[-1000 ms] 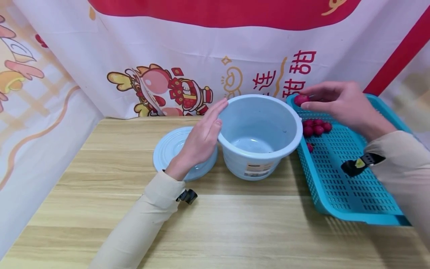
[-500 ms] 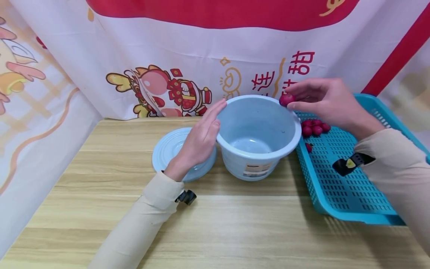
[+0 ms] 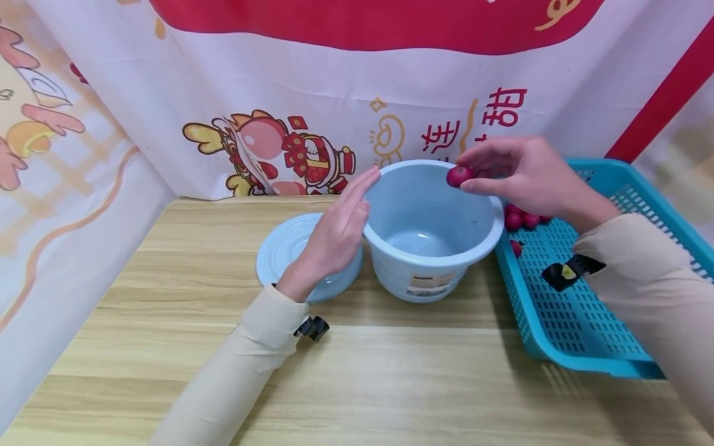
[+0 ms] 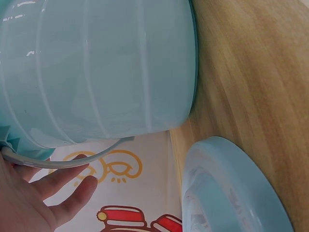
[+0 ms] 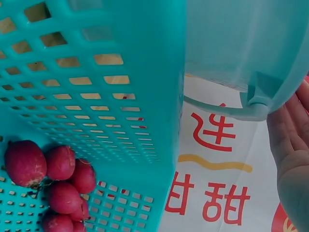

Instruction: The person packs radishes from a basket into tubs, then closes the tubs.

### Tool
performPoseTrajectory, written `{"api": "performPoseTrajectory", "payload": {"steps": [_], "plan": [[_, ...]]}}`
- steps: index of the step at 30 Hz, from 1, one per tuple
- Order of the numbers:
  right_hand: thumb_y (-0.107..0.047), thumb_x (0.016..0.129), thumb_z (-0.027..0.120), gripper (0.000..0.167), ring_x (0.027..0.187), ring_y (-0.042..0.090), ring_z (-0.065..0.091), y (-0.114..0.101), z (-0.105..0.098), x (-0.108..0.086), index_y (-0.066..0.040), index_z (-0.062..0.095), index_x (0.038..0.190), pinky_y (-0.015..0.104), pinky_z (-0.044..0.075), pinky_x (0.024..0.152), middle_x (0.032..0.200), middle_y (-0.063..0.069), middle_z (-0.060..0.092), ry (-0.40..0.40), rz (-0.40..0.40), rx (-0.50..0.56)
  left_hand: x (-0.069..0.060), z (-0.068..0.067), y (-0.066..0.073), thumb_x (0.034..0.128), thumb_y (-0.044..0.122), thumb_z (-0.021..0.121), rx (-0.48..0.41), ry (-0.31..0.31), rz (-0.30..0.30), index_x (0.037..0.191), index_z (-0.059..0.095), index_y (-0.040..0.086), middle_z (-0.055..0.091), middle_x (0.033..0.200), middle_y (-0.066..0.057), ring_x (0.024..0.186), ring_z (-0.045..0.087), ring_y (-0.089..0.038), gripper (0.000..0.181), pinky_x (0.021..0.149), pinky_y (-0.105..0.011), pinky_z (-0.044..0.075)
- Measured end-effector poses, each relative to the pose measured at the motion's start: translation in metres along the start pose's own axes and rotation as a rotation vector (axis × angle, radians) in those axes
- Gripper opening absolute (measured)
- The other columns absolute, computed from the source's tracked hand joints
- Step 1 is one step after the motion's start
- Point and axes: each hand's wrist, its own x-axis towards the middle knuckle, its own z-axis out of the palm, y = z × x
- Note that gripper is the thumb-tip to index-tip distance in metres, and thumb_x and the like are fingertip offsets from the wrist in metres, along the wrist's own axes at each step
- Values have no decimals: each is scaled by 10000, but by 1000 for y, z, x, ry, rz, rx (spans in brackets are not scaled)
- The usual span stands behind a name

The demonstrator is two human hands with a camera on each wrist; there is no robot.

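A light blue bucket [image 3: 428,272] stands upright on the table, its mouth facing up. My left hand [image 3: 334,232] rests against the left side of its rim with the fingers fairly straight; the left wrist view shows the fingers near the bucket's handle [image 4: 63,163]. Between thumb and fingers, my right hand [image 3: 524,173] pinches a red radish [image 3: 458,176] over the back right part of the bucket's mouth. That radish is out of sight in the right wrist view. Several more radishes [image 5: 63,195] lie in the teal basket [image 3: 532,337] to the right of the bucket.
A round blue lid [image 3: 273,254] lies on the wooden table [image 3: 390,378] left of the bucket, partly under my left hand and wrist. Behind the table hangs a printed white and red curtain [image 3: 312,80]. The basket's left wall runs close beside the bucket.
My right hand has carried the radish leftward from above the basket's back left corner, past the bucket's rim, to over its mouth. My left hand has stayed at the rim.
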Motion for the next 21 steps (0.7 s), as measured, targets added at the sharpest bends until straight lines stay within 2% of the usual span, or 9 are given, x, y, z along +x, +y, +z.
{"api": "performPoseTrajectory", "payload": {"steps": [4,12,21], "plan": [[-334,889,862,542,1191,269,711,-1,2,3,-228,688,1392,165,605,857,1357,50,722,-14,-10,-9,1,0,0,1116,247,295,2,2,0,1678,324,150,259,1775,44,1640,271,-168,570,1333,-467,295],[-264,893,861,503,1211,300,697,0,5,7,-213,708,1370,92,548,795,1339,82,730,-43,-10,14,-1,0,0,1119,243,297,-1,7,8,1675,329,143,271,1772,30,1637,276,-164,566,1332,-458,296],[-254,879,875,494,1192,302,685,2,7,6,-212,726,1349,111,560,761,1329,92,725,-54,-14,-7,0,-1,1,1121,242,294,10,4,18,1677,323,137,267,1774,24,1640,265,-154,566,1339,-446,282]]}}
